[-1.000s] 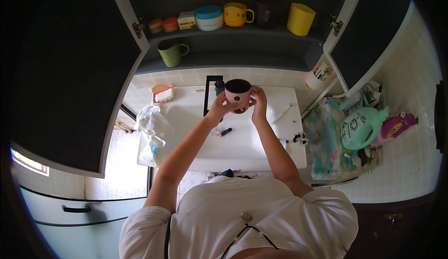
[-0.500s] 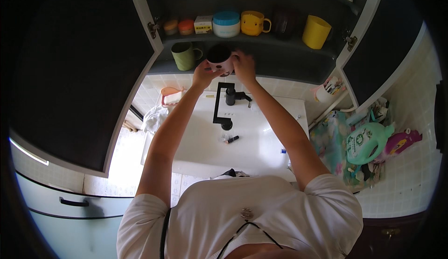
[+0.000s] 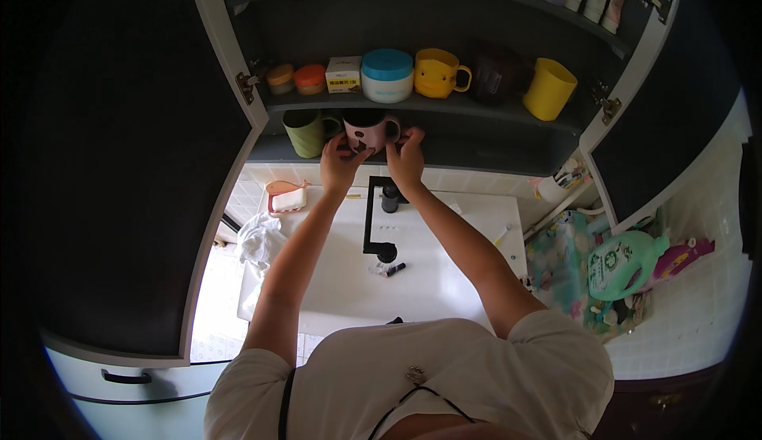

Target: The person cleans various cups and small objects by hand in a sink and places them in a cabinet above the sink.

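Note:
On the cabinet's lowest shelf, a pink mug [image 3: 363, 134] with dark spots stands upright beside a green mug [image 3: 304, 134]. My left hand [image 3: 341, 166] has its fingers and thumb against the pink mug's lower left side, partly between the two mugs. At its right, by the handle, my right hand [image 3: 406, 161] grips the same mug. Some fingertips are hidden behind it. The green mug's handle points toward the pink one.
The middle shelf [image 3: 508, 110] holds a blue-lidded jar [image 3: 387, 76], a yellow mug [image 3: 436, 73], a yellow cup [image 3: 549, 89] and small containers. Below are a black faucet [image 3: 369, 218] and white sink [image 3: 341, 281]. Cabinet doors [image 3: 135, 162] stand open both sides; a green detergent bottle [image 3: 623, 265] is right.
The pink mug has gone from tilted at the shelf's front to upright beside the green mug, both hands staying on it. The view has tilted up, showing more of the upper shelf.

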{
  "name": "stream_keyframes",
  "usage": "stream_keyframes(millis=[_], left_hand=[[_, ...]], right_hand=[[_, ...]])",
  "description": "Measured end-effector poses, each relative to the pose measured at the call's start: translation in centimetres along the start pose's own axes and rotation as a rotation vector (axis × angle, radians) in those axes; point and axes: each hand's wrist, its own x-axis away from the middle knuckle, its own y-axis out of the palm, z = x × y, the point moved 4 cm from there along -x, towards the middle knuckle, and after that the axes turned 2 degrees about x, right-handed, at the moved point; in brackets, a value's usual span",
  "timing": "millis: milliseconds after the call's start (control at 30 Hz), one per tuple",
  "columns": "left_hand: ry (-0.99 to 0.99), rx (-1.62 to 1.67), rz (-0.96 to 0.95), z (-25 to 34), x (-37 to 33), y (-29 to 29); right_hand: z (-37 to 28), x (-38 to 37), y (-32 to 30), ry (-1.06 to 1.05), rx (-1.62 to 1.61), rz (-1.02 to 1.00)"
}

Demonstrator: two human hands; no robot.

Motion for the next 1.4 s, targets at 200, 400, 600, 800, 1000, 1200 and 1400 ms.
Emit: stream_keyframes(millis=[200, 400, 600, 800, 1000, 1200, 1400], left_hand=[[0.115, 0.012, 0.070, 0.8, 1.7, 0.0], [0.202, 0.039, 0.082, 1.2, 5.0, -0.5], [-0.017, 0.109, 0.140, -3.0, 10.9, -1.9], [-0.377, -0.056, -0.207, -11.5, 20.1, -0.2], [-0.732, 0.353, -0.474, -12.9, 25.7, 2.7], [-1.144, 0.926, -0.254, -13.0, 26.4, 3.6], [-1.214, 1.306, -0.324, -11.8, 26.8, 4.4]], right_hand=[[-1.3, 1.8, 0.1, -0.236, 0.208, -0.001], [-1.6, 6.0, -1.6, -0.358, 0.107, 0.012], [1.1, 11.0, -4.1, -0.258, 0.167, -0.021], [8.6, 18.3, -3.7, 0.063, 0.305, -0.179], [14.1, 25.5, -2.2, 1.051, -0.457, -0.390], [12.7, 25.4, -1.1, 1.237, -1.018, -0.438], [12.9, 25.1, 0.8, 1.276, -1.176, -0.374]])
